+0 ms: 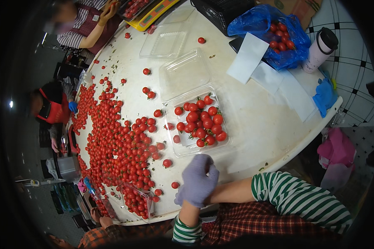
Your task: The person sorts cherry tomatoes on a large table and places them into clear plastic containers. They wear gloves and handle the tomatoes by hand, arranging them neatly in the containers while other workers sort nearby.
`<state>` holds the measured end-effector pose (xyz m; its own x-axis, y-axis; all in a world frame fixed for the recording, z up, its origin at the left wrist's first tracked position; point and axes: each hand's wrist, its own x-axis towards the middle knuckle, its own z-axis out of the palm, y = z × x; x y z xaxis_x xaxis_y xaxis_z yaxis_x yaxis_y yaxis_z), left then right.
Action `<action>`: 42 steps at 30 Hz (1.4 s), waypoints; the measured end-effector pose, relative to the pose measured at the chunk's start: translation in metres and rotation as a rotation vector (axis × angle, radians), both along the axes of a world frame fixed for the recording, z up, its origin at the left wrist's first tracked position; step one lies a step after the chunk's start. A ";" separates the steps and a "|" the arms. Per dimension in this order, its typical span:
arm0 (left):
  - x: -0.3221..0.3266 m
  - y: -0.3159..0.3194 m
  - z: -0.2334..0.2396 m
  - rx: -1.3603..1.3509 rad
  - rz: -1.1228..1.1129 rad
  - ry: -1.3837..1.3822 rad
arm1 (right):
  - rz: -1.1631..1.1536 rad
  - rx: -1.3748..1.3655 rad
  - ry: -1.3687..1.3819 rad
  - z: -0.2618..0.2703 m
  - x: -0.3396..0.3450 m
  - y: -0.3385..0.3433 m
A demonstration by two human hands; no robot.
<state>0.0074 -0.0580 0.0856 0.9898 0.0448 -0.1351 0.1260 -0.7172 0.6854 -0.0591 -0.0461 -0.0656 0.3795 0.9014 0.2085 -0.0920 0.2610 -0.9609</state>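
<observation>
My left hand [200, 179], in a pale purple knit glove, is curled just below an open clear plastic clamshell box [175, 149]. Whether anything is inside its fingers cannot be seen. My right hand [178, 196] passes behind it; only a bit of glove shows by the left wrist. Cherry tomatoes [200, 133] with green stems lie in the box over a white paper liner [187, 140], mostly in its right part. The box's clear lid [187, 73] lies folded back. A large heap of cherry tomatoes [112, 140] covers the table's left side.
Loose tomatoes [167, 163] lie near the box. Another clear box [149, 199] sits at the heap's lower edge. At right are white paper sheets [248, 57], a blue bag [255, 21] with tomatoes and a pink tumbler [319, 51]. Co-workers stand along the far side; a yellow scale [152, 15] is at top.
</observation>
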 end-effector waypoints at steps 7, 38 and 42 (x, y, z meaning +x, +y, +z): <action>0.021 0.029 0.017 -0.669 0.476 -0.019 | -0.090 -0.137 -0.281 0.019 0.009 0.013; -0.070 0.135 -0.090 -1.958 1.053 -0.522 | -0.960 -0.381 -0.950 0.061 0.162 0.129; -0.063 0.145 -0.094 -1.944 1.051 -0.541 | -0.825 -0.727 -1.147 0.065 0.204 0.161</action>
<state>-0.0556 0.0872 -0.0079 0.6611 0.5915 -0.4616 -0.4875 0.8063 0.3349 0.1453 0.1149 -0.0002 0.7452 0.5672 0.3506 0.6662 -0.6558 -0.3551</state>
